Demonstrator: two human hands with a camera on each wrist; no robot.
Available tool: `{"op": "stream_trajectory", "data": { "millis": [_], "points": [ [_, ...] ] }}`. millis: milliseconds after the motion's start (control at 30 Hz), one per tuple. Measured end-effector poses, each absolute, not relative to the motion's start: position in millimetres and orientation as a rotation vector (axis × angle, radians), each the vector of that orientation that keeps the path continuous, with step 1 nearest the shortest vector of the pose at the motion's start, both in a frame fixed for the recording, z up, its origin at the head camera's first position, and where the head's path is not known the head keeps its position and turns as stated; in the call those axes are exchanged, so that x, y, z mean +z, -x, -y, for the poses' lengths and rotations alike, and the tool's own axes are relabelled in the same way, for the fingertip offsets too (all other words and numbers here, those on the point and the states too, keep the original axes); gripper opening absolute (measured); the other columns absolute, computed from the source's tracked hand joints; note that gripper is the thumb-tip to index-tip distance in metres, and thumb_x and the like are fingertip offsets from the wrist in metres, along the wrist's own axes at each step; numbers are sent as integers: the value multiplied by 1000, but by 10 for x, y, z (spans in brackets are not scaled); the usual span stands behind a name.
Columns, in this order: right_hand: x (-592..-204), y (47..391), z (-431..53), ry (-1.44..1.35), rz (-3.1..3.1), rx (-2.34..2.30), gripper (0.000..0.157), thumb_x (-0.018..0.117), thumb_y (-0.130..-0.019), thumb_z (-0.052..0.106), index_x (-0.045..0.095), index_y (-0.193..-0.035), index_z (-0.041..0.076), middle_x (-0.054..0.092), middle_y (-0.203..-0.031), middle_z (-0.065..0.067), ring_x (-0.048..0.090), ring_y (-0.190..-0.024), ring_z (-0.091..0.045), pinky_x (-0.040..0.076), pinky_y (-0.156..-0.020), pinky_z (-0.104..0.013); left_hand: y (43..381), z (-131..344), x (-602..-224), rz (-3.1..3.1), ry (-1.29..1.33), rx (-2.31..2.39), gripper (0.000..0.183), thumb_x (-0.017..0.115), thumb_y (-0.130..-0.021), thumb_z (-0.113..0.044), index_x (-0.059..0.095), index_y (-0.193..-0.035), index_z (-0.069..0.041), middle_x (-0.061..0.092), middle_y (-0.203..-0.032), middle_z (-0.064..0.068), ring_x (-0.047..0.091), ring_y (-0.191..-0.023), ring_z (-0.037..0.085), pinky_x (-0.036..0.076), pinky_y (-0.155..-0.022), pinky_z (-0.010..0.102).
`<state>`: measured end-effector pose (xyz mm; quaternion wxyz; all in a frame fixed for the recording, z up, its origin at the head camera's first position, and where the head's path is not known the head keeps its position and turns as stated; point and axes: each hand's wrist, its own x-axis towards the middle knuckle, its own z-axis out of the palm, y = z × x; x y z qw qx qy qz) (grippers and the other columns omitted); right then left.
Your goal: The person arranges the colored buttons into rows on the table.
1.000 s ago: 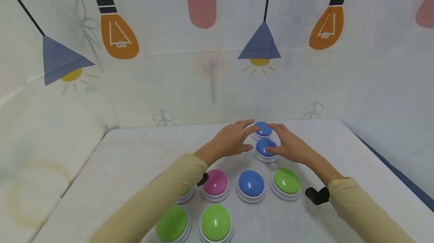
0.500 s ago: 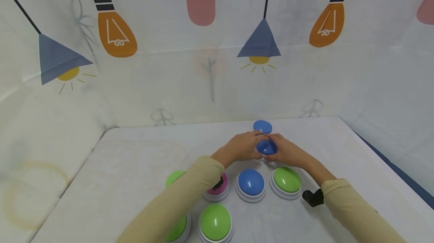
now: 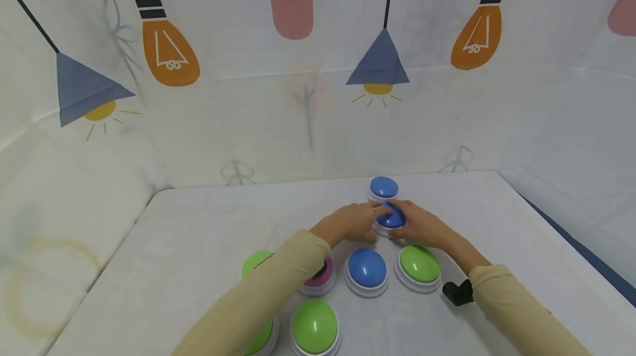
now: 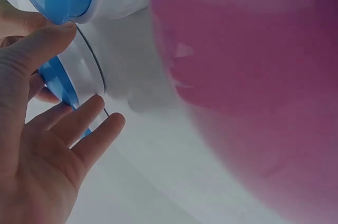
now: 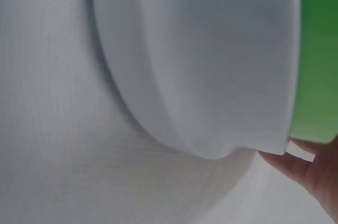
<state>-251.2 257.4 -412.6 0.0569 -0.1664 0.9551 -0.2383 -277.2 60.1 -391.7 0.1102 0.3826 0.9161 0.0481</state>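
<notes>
A blue domed push button (image 3: 390,217) with a white round base lies between my two hands, right in front of another blue button (image 3: 383,186) at the back of the table. My right hand (image 3: 424,226) holds its right side, fingers behind the dome and thumb at the front of the base. On the left side, my left hand (image 3: 351,222) has a finger reaching over the dome, and its thumb points down beside the base. Spread left fingers (image 4: 87,121) lie along the white base in the left wrist view. Only fingertips of the right hand (image 5: 317,174) show in the right wrist view.
Nearer me stand a blue button (image 3: 367,269), a green button (image 3: 420,264) and a pink button (image 3: 320,276) partly under my left sleeve. Another green button (image 3: 314,327) is at the front. More green shows beside the left sleeve. A patterned wall sheet (image 3: 248,113) hangs behind the table.
Both hands have come down and inward around the nearer of the two back blue buttons. Since half a second ago, the left hand has drawn slightly left and its thumb has lowered.
</notes>
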Motion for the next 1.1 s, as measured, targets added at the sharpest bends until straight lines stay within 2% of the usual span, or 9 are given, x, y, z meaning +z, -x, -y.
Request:
{"op": "stream_trajectory", "data": {
  "millis": [600, 933, 1100],
  "points": [
    [-4048, 2483, -2499, 478, -2937, -685, 80, 76, -86, 32, 38, -149, 2, 43, -146, -31, 45, -131, -50, 42, -101, -65, 2709, -586, -3813, -2697, -1111, 26, 75, 71, -90, -26, 33, -155, -29, 30, -161, 5, 51, -133, 25, 49, -102, 38],
    [-4011, 2412, -2469, 502, -3020, -679, 77, 78, -83, 35, 44, -146, 4, 48, -143, -27, 52, -125, -47, 46, -96, -63, 2615, -511, -3734, -2700, -1129, -11, 79, 71, -90, -24, 29, -156, -31, 24, -163, 9, 56, -126, 23, 55, -85, 34],
    [-3981, 2365, -2428, 523, -3063, -708, 76, 78, -83, 36, 47, -143, 3, 53, -138, -25, 58, -118, -42, 50, -92, -61, 2558, -425, -3679, -2734, -1206, -57, 76, 70, -92, -26, 29, -156, -30, 27, -162, 9, 65, -108, 19, 56, -73, 29]
  ]
}}
